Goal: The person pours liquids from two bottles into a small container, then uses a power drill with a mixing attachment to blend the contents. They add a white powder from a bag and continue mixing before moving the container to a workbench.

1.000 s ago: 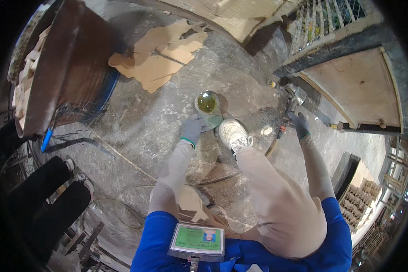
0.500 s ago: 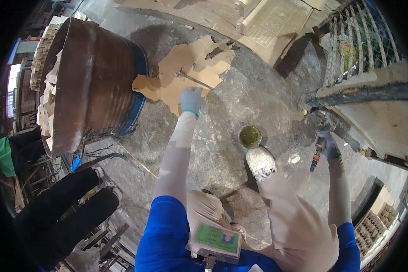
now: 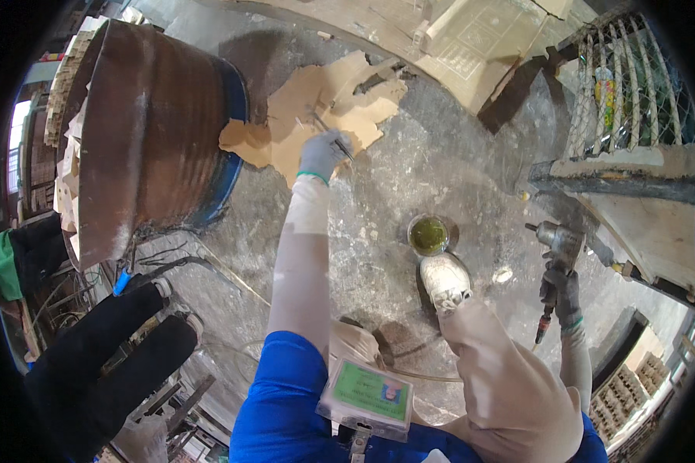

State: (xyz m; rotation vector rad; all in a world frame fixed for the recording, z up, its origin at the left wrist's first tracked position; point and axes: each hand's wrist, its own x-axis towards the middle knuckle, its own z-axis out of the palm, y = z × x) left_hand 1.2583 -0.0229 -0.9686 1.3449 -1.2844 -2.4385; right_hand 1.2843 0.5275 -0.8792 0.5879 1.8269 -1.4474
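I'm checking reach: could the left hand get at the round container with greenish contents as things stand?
Probably yes: grey floor lies open between the gloved left hand and container, though that hand holds a thin dark metal rod.

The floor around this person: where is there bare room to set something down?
Bare floor shows between the torn cardboard, the greenish bowl and the mesh-fronted crate; a smaller patch separates the brown drum from the left forearm. It is crowded below the drum, by another person's legs, and where the right hand holds a power tool.
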